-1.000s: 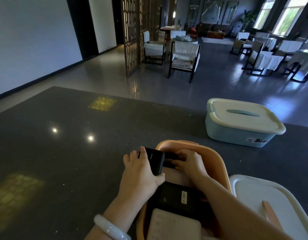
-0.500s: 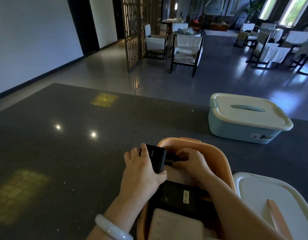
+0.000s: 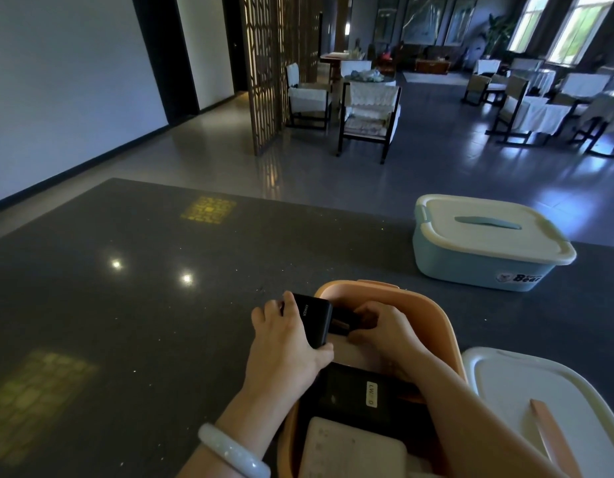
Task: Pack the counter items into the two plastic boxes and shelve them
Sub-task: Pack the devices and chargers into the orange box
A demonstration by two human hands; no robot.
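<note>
Fingers of the left hand (image 3: 284, 343) are curled round a black power bank (image 3: 314, 322) held over the orange box (image 3: 440, 326) rim; a dark item inside is pinched by the right hand (image 3: 384, 326).

Counter (image 3: 133, 305): dark grey, fine pale speckle, yellow lattice-patterned light patches. Open box (image 3: 433, 317): peach-orange. Closed box (image 3: 471, 276): pale blue, cream lid, blue handle. Loose lid (image 3: 512, 388): cream-white, peach handle. Power bank (image 3: 314, 324): black, pale lettering. Flat device (image 3: 353, 395): black, white label. Pad (image 3: 350, 453): cream. Bracelet (image 3: 229, 451): milky white.
</note>
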